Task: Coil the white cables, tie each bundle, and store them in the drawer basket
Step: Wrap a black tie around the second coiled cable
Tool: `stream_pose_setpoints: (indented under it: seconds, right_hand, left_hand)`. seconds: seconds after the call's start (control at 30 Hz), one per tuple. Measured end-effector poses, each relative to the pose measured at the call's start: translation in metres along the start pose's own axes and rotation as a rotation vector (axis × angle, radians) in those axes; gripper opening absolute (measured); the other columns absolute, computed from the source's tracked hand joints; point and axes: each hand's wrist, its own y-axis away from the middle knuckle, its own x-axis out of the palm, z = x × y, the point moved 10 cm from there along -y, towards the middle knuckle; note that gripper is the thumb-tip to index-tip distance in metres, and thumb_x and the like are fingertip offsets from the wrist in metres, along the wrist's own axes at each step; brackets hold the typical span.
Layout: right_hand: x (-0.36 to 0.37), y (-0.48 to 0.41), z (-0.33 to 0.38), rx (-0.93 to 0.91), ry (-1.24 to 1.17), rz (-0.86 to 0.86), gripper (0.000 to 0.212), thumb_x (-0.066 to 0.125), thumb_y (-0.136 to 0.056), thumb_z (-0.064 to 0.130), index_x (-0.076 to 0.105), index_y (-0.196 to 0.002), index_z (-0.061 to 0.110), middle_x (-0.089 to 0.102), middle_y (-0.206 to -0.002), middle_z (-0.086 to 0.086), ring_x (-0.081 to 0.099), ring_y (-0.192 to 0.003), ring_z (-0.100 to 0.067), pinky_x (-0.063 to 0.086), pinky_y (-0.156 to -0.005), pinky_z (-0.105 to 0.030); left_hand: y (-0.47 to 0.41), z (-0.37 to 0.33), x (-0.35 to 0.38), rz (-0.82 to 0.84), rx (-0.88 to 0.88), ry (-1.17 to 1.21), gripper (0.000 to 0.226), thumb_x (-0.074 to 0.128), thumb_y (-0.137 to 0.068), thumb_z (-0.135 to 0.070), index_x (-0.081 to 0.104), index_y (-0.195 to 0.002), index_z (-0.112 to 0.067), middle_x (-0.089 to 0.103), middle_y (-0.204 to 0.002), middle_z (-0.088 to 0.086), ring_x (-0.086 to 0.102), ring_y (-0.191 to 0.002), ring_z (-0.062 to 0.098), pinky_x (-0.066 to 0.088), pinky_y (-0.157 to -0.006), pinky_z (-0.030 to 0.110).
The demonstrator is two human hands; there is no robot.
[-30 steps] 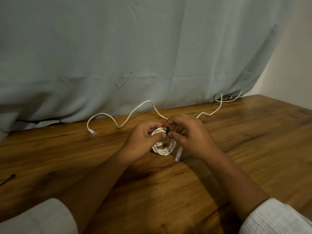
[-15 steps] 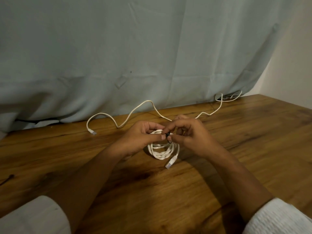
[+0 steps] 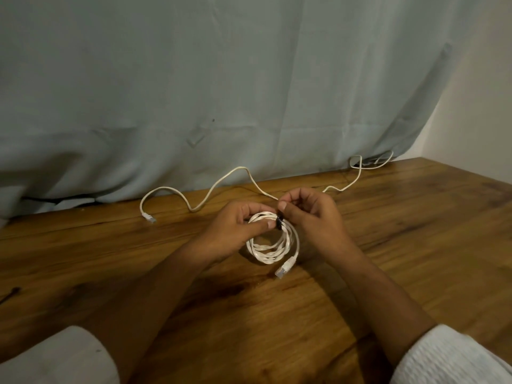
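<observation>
Coil [image 3: 266, 259] sags wider than a second ago. Left hand [image 3: 235, 231] grips it; right hand [image 3: 313, 217] pinches its black tie [image 3: 278, 221] at 12 o'clock. Wooden tabletop [image 3: 388, 245], grey curtain [image 3: 249, 79] behind.

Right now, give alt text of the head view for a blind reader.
The left hand holds a coiled white cable over a table while the right hand pinches its black tie. A second cable lies uncoiled behind.

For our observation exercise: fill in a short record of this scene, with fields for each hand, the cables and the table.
left hand: grips the coiled cable near its top
right hand: pinches the black tie on the coil
plug: free, at the coil's lower right
table: wooden
loose cable: uncoiled, lying by the cloth
drawer basket: not in view
</observation>
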Motion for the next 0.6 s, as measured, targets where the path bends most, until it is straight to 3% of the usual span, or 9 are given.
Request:
stream_pose_setpoints:
  seconds: [0.1, 0.27, 0.4, 0.5, 0.6]
  right_hand:
    - [-0.011, -0.001, -0.001, 0.008, -0.019, -0.094, 0.007, 0.063, -0.099, 0.002, 0.069, -0.097, 0.003, 0.072, -0.078, -0.012, 0.067, -0.068, -0.015, 0.056, -0.064, -0.025]
    - [-0.023, -0.001, -0.016, 0.083, -0.153, -0.245, 0.008, 0.065, -0.098, 0.003, 0.07, -0.094, 0.008, 0.069, -0.072, -0.011, 0.065, -0.067, -0.023, 0.055, -0.063, -0.034]
    - [-0.016, 0.001, -0.011, 0.059, -0.182, -0.193, 0.005, 0.065, -0.098, 0.004, 0.07, -0.098, 0.007, 0.07, -0.075, -0.01, 0.066, -0.07, -0.022, 0.057, -0.064, -0.031]
    - [-0.01, 0.002, -0.014, 0.107, -0.245, -0.134, 0.012, 0.071, -0.095, 0.007, 0.071, -0.106, 0.01, 0.078, -0.09, -0.009, 0.074, -0.083, -0.029, 0.061, -0.08, -0.045]
    - [0.004, 0.004, -0.021, 0.184, -0.255, -0.016, 0.016, 0.076, -0.091, 0.01, 0.073, -0.107, 0.008, 0.077, -0.104, -0.019, 0.071, -0.105, -0.047, 0.055, -0.096, -0.065]
  left_hand:
    - [0.0, -0.002, 0.004, -0.007, 0.022, -0.03, 0.022, 0.068, -0.097, -0.005, 0.077, -0.113, -0.018, 0.08, -0.106, 0.005, 0.077, -0.101, 0.024, 0.06, -0.095, 0.048]
    - [0.001, -0.009, 0.012, -0.019, 0.095, -0.104, 0.021, 0.07, -0.097, -0.009, 0.076, -0.116, -0.015, 0.08, -0.106, 0.001, 0.076, -0.1, 0.022, 0.06, -0.095, 0.052]
    - [0.004, -0.006, 0.007, -0.076, 0.123, -0.141, 0.018, 0.075, -0.093, -0.016, 0.078, -0.11, -0.021, 0.08, -0.101, -0.001, 0.076, -0.095, 0.021, 0.06, -0.089, 0.057]
    - [0.006, -0.003, 0.002, -0.108, 0.131, -0.115, 0.016, 0.076, -0.092, -0.016, 0.076, -0.107, -0.022, 0.08, -0.101, 0.001, 0.076, -0.095, 0.023, 0.058, -0.09, 0.059]
    - [0.007, 0.001, -0.001, -0.13, 0.098, -0.068, 0.022, 0.078, -0.091, -0.013, 0.068, -0.11, -0.019, 0.079, -0.101, 0.003, 0.076, -0.095, 0.023, 0.059, -0.091, 0.059]
